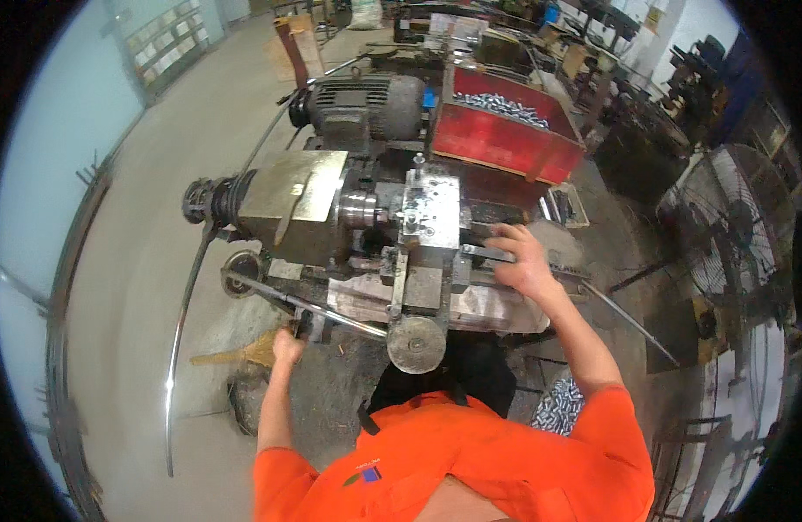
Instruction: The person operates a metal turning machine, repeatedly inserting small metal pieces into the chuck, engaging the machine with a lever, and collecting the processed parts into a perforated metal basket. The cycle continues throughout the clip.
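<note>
A small, oily metal lathe stands before me, with a bright round chuck [359, 210] facing a block-shaped tool post [431, 209] on its slide. My right hand [524, 264] is at the right of the tool post, its fingers curled about the end of a flat metal lever [486, 252]. Low on the left, my left hand [288, 346] is closed against a dark box-like part [312, 325] under the machine's front edge; its fingertips are hidden. A round handwheel [416, 344] sits at the near end of the slide. A long shiny rod [318, 311] slants between the hands.
Behind the lathe are an electric motor [366, 106] and a red bin [505, 143] of small metal parts. More metal parts [559, 407] lie in a heap by my right side. A large fan [723, 222] stands right. A broom head [244, 351] lies near my left hand.
</note>
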Available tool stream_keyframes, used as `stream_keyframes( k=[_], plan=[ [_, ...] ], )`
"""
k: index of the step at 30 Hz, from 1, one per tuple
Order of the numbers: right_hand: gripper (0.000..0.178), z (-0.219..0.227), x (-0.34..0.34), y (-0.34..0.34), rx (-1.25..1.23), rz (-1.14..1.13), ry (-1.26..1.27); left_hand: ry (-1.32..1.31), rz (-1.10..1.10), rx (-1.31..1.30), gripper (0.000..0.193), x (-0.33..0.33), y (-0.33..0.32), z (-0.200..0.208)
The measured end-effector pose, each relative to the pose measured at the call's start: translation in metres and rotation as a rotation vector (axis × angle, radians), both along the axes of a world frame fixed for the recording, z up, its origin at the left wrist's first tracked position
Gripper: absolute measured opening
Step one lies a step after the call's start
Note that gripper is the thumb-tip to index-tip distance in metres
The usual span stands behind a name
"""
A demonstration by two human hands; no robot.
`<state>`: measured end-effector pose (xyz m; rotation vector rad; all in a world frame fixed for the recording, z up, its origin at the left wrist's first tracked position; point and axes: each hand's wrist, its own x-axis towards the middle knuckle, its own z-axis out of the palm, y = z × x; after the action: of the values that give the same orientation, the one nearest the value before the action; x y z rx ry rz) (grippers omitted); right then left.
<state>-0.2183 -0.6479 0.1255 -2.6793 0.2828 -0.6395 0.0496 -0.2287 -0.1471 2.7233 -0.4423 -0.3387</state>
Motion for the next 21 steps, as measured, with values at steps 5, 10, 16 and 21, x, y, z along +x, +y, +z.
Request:
stream_keyframes(
  k=[5, 10, 16, 21],
  plan=[
    [0.037, -0.028, -0.106, -0.045, 0.032, -0.255, 0.075, -0.130, -0.437, 0.589, 0.033, 0.039, -0.005, 0.013],
    [0.048, -0.066, -0.208, -0.108, 0.018, -0.684, 0.230, -0.185, -0.346, 0.506, 0.031, 0.040, -0.007, 0.033],
    [0.052, -0.146, -0.370, -0.183, -0.180, -1.208, 0.667, 0.246, 0.169, -0.663, 0.043, 0.042, 0.021, 0.091],
    [0.047, -0.149, -0.368, -0.158, -0.195, -1.201, 0.711, 0.347, 0.469, -0.997, 0.049, 0.032, -0.015, 0.137]
  ],
)
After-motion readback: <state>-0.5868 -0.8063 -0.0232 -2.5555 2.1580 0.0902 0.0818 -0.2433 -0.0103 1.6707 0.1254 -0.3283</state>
